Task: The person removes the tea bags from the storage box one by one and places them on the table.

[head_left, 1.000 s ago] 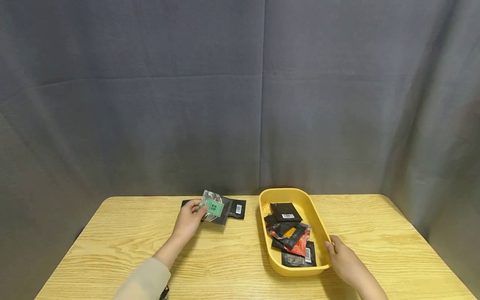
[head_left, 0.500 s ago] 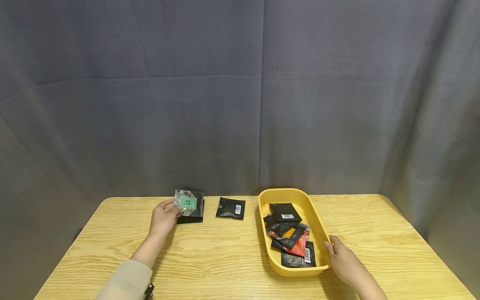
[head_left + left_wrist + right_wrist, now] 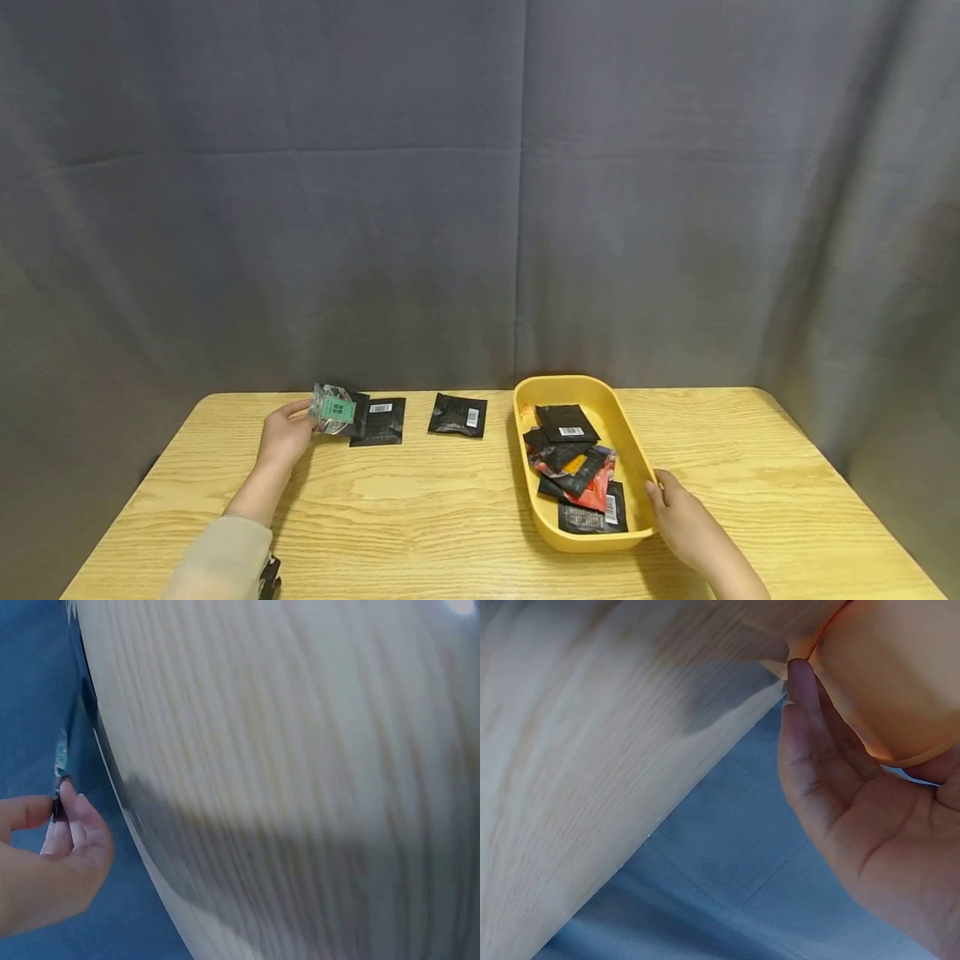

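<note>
At the table's far left, my left hand [image 3: 287, 435] pinches a black packet with a green label [image 3: 337, 409] by its left edge. In the left wrist view the packet [image 3: 61, 754] shows nearly edge-on between thumb and fingers. Its right side overlaps a black packet with a white barcode [image 3: 381, 422] lying on the table. A second black packet [image 3: 458, 416] lies farther right. My right hand [image 3: 686, 521] grips the right rim of a yellow bin [image 3: 640, 450]; in the right wrist view fingers curl under the bin's wall [image 3: 885, 682]. Several packets [image 3: 573, 471], mostly black, one red, lie inside the bin.
The light wooden table [image 3: 420, 517] ends at a grey curtain [image 3: 405, 267] along the back. More curtain hangs at both sides. A dark object [image 3: 270, 577] shows by the left sleeve [image 3: 221, 558].
My left hand has moved left with the green-labelled packet, past the two black packets on the table, which now show more fully. The right hand keeps its grip on the bin.
</note>
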A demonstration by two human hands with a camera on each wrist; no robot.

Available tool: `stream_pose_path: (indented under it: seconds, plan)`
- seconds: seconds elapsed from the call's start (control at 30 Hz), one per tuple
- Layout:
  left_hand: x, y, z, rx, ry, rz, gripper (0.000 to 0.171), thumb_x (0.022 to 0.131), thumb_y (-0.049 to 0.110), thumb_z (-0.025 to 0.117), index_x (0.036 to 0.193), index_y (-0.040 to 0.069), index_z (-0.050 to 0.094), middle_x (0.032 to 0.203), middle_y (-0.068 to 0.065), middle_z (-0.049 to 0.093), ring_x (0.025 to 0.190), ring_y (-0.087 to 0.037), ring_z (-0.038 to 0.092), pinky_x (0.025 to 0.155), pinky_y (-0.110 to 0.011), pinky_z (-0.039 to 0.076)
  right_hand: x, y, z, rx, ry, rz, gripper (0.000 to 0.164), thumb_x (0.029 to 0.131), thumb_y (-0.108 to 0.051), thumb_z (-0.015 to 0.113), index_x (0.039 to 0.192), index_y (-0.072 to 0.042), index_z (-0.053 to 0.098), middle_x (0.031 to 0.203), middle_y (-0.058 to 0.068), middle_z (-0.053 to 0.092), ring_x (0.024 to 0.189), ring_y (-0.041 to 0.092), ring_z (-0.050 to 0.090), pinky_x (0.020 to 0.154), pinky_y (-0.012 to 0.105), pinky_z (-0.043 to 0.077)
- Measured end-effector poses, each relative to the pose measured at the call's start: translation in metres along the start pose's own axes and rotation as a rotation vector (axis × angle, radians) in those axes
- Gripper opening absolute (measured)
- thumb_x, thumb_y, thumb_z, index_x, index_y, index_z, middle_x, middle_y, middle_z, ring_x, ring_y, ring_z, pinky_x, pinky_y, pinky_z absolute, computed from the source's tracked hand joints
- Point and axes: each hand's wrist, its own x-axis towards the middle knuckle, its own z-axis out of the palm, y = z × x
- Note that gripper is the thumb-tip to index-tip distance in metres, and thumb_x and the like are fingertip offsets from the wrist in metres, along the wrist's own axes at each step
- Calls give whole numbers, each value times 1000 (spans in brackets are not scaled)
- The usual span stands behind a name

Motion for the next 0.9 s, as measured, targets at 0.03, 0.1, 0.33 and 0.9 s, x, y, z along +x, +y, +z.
stream_pose_path:
  seconds: [0.03,0.1,0.33,0.9]
  plan:
    - [0,-1,-3,18,0,1,48,91,-1,43,136,-18,45,124,-37,57,79,-12,65,59,-18,45,0,0,0,-4,0,1,47,108,-16,33,137,21,33,128,44,48,123,57,45,101,66,36]
    - [1,-2,-7,52,1,1,49,91,-1,41,137,-18,44,124,-38,57,83,-20,67,59,-19,45,0,-1,0,-3,-3,2,47,108,-16,33,137,21,33,128,44,49,123,57,45,101,66,36]
    - [4,-10,-21,163,-18,-20,54,89,-1,36,140,-16,42,127,-38,53,66,-16,50,53,-25,38,0,-2,0,7,2,4,45,108,-15,33,136,20,34,126,42,51,123,57,45,101,66,37]
    - [0,-19,-28,254,-40,1,44,95,2,43,136,-12,49,139,-37,41,129,-52,39,106,-59,34,-1,-1,-1,-16,20,13,45,108,-16,34,136,19,36,127,42,50,123,57,45,100,65,37]
